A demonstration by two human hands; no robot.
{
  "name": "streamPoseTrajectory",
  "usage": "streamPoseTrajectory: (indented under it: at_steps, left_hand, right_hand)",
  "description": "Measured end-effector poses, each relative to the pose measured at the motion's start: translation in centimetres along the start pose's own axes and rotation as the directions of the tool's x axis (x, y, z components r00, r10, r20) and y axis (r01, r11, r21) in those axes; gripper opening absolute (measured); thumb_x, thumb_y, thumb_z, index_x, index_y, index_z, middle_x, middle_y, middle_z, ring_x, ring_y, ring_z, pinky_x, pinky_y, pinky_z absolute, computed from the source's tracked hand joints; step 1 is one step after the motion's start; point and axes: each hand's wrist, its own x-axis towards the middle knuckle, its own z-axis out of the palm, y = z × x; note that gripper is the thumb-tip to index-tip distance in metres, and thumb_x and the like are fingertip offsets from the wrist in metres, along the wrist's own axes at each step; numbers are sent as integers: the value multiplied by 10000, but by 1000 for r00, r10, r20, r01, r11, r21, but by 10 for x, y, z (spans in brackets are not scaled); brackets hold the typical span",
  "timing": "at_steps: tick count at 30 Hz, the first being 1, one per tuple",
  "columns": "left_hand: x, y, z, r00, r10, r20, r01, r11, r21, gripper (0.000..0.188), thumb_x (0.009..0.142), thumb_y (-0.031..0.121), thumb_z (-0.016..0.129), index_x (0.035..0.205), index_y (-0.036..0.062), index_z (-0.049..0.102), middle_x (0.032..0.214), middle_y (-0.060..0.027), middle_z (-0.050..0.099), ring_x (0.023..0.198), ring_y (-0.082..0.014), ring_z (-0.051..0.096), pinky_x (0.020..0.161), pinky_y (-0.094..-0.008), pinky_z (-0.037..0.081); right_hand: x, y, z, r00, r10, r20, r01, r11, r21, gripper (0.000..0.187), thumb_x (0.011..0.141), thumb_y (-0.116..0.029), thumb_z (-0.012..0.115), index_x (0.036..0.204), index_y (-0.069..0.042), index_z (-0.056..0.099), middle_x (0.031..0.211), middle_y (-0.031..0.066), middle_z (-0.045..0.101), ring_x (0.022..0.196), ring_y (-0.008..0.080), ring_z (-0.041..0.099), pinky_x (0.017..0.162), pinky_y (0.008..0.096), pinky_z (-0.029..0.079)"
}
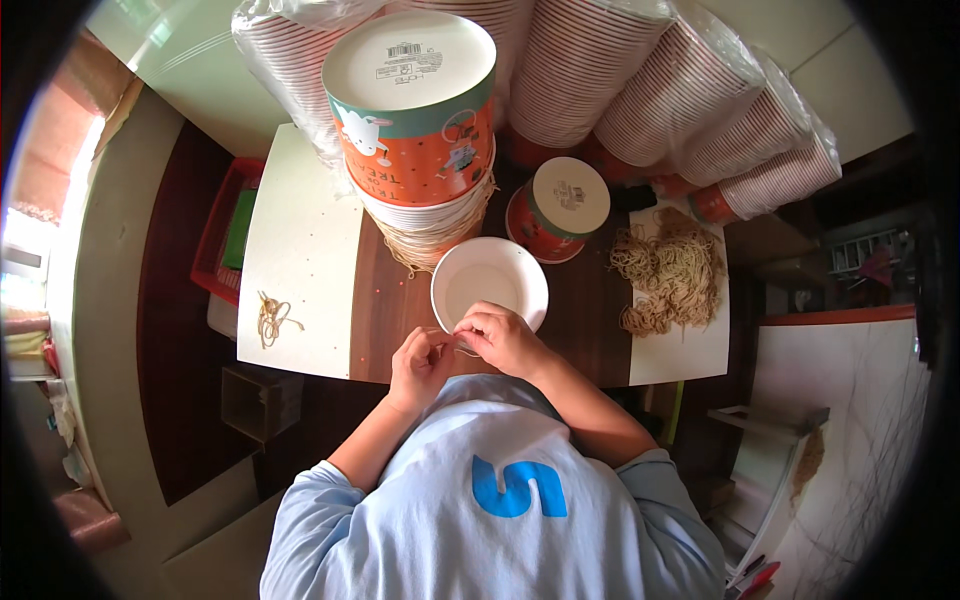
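Your fingers (478, 326) are pinched together on both hands in the head view, tips nearly meeting; between them you seem to hold a thin pale string (466, 351), though the exact grip is too small to tell. Your left hand (418, 366) and right hand (508, 342) sit at the near rim of an open white bucket (490, 280), which stands mouth up on the brown table (592, 325); the string lies at that near edge, in front of your shirt (480, 490).

The string should handle light, soft and limp, easily tangled, so take it close to its end between thumb and fingertip; the bucket looks like light, fairly stiff card that could dent, so hold it by the rim. A string pile (670, 272) lies to your right; a tall bucket stack (415, 150) stands behind, left of the bucket.
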Motion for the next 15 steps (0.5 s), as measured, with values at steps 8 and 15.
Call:
streamPoseTrajectory:
  at_steps: [8,15]
  left_hand:
    - [-2,-2,-4,1000,-26,0,26,999,30,144,758,-20,663,883,42,626,767,-64,601,583,-130,557,517,-232,453]
    - [-3,-3,-7,991,124,58,-127,991,45,204,751,-16,675,948,35,657,782,-80,605,644,-190,606,557,-274,492]
  right_hand:
    - [0,3,-1,978,166,122,-191,953,236,60,812,-59,658,820,0,661,770,50,597,693,132,580,621,258,465]
    - [1,2,-9,912,308,271,-385,869,310,114,779,-101,691,832,-1,678,747,69,628,713,132,590,660,273,462]
